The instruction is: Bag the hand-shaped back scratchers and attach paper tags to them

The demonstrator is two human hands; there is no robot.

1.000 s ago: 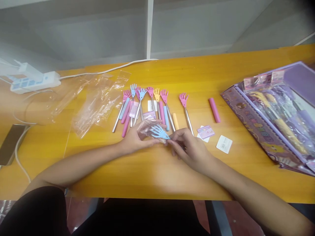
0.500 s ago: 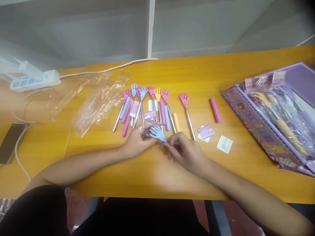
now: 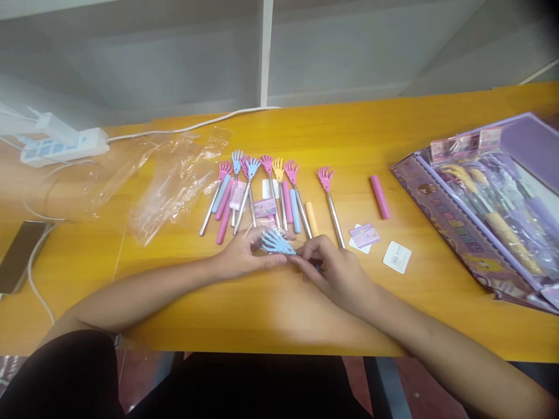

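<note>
A blue hand-shaped back scratcher (image 3: 278,241) lies across both hands, with shiny clear plastic around its claw. My left hand (image 3: 238,256) holds the claw end from the left, its thumb below and its fingers behind. With thumb and forefinger, my right hand (image 3: 334,265) pinches the neck just below the claw; most of the shaft is hidden by that hand. Just beyond them lie several back scratchers with metal shafts, among them a pink one (image 3: 325,177) and a yellow one (image 3: 278,170). Loose pink, blue and yellow handle sleeves (image 3: 311,218) lie among them.
Crumpled clear bags (image 3: 168,186) lie left of the scratchers. At right stands a purple display box (image 3: 454,227) of wrapped scratchers. Near it are a pink sleeve (image 3: 379,196), a purple card (image 3: 364,235) and a white card (image 3: 397,257). A power strip (image 3: 65,148) and a phone (image 3: 21,256) are at left.
The blue claw has turned to lie flatter, and my left thumb now extends along its lower edge. My right hand keeps its pinch at the neck.
</note>
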